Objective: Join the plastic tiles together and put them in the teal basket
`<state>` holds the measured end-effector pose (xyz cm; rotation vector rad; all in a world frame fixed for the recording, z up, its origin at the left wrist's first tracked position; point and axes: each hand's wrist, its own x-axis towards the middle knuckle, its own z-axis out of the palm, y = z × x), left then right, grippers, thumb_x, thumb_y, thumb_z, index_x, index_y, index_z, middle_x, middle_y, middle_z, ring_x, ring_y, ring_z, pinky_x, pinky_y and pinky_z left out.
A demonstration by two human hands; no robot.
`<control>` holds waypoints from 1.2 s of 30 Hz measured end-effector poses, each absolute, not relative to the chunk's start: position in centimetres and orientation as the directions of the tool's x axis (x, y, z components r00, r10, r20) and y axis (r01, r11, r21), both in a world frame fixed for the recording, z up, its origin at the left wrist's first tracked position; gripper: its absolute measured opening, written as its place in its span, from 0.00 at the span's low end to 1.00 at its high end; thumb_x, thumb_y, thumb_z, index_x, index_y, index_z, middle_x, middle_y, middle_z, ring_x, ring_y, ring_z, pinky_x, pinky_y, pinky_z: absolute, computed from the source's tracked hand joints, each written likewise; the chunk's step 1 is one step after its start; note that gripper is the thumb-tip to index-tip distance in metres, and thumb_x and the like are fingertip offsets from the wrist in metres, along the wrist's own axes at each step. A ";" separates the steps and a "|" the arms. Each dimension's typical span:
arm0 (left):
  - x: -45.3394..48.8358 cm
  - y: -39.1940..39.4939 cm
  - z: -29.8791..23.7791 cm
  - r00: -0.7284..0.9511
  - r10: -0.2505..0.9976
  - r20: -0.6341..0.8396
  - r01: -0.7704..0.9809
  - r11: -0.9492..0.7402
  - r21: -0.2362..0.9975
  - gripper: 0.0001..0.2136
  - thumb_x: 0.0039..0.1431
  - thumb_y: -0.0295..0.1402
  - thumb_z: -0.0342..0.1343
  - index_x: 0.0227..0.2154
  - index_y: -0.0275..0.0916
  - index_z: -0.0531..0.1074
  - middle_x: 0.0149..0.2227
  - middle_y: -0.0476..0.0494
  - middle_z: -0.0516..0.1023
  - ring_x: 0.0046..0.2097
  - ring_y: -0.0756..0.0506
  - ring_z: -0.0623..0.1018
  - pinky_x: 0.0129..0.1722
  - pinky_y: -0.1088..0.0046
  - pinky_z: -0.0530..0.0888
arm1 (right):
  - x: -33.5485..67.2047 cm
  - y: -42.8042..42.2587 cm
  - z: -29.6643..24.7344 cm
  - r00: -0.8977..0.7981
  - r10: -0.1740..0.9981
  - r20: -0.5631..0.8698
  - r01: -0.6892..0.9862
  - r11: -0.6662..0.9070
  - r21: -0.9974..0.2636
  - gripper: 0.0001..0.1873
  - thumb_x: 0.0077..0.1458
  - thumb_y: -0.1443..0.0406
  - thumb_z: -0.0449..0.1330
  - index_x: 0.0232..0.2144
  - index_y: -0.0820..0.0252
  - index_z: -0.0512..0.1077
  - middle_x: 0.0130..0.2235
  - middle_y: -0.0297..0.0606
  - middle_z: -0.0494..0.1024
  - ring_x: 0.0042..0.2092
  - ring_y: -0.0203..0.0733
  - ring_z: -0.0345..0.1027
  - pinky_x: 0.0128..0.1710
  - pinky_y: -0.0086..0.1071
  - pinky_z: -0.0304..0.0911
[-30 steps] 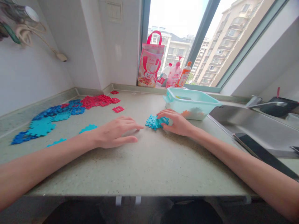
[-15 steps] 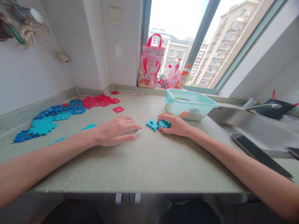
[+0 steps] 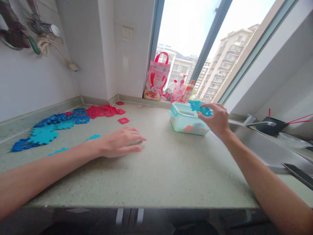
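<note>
Light-blue interlocking plastic pieces are pinched in my right hand, raised just above the right rim of a mint-green plastic tub. Orange and grey shapes show through the tub's wall. My left hand rests on the countertop, fingers stretched out and holding nothing. Left of it lie a light-blue piece and another one, partly behind my forearm. Farther back are piles of light-blue pieces, dark-blue pieces and red pieces. A single red piece lies apart.
A metal sink with a faucet is at the right, a dark flat device by its front edge. On the windowsill stand a pink bag and several bottles. The counter's front edge runs along the bottom.
My right hand has lifted the light-blue pieces off the countertop and carried them up and right to the tub. My left hand has hardly moved. The view has shifted slightly.
</note>
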<state>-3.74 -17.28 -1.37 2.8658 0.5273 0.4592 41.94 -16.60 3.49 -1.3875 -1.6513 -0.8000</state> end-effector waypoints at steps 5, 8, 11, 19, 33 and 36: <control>-3.5 -17.3 -1.4 0.891 0.380 0.248 0.328 -0.917 0.227 0.24 0.75 0.52 0.47 0.59 0.42 0.75 0.54 0.39 0.81 0.57 0.38 0.76 0.61 0.60 0.68 | 44.5 -15.1 4.0 0.107 0.612 0.784 0.983 0.052 -0.175 0.20 0.53 0.54 0.67 0.46 0.53 0.82 0.47 0.46 0.85 0.56 0.60 0.75 0.59 0.57 0.66; -3.6 -17.3 -1.4 0.891 0.380 0.248 0.328 -0.917 0.227 0.24 0.75 0.52 0.46 0.59 0.41 0.75 0.54 0.39 0.81 0.57 0.38 0.76 0.61 0.60 0.68 | 44.1 -16.7 6.3 0.099 0.584 0.806 0.971 0.118 -0.205 0.26 0.56 0.52 0.67 0.54 0.55 0.81 0.64 0.49 0.75 0.65 0.60 0.68 0.65 0.57 0.62; -3.6 -17.4 -1.3 0.892 0.373 0.256 0.320 -0.920 0.226 0.24 0.75 0.52 0.47 0.59 0.42 0.76 0.54 0.39 0.82 0.57 0.38 0.77 0.60 0.61 0.68 | 42.9 -19.8 8.5 0.090 0.264 0.960 0.974 0.176 -0.140 0.22 0.63 0.52 0.62 0.54 0.55 0.82 0.68 0.44 0.71 0.67 0.58 0.66 0.68 0.57 0.59; -3.4 -17.7 -1.0 0.909 0.345 0.235 0.295 -0.929 0.225 0.24 0.75 0.51 0.47 0.58 0.41 0.76 0.54 0.37 0.82 0.57 0.38 0.77 0.60 0.59 0.69 | 35.7 -22.0 2.1 -0.458 0.330 0.826 0.786 0.583 0.203 0.13 0.63 0.61 0.62 0.48 0.41 0.81 0.61 0.34 0.78 0.59 0.56 0.74 0.61 0.56 0.68; -12.9 -19.1 2.5 0.634 0.741 0.221 0.753 -0.657 0.041 0.28 0.74 0.56 0.45 0.61 0.42 0.75 0.63 0.37 0.76 0.64 0.37 0.74 0.66 0.54 0.66 | 31.7 -19.8 -4.9 -0.691 0.568 0.447 0.506 0.822 -0.262 0.16 0.71 0.60 0.56 0.55 0.49 0.79 0.58 0.43 0.80 0.61 0.50 0.73 0.61 0.50 0.72; -19.3 -20.7 0.9 0.407 0.881 0.242 0.909 -0.416 -0.015 0.34 0.72 0.59 0.45 0.64 0.36 0.72 0.68 0.32 0.71 0.67 0.32 0.70 0.67 0.49 0.65 | 32.0 -20.3 -5.0 -0.703 0.564 0.433 0.502 0.825 -0.259 0.17 0.71 0.60 0.55 0.56 0.49 0.79 0.59 0.44 0.79 0.61 0.50 0.73 0.60 0.51 0.72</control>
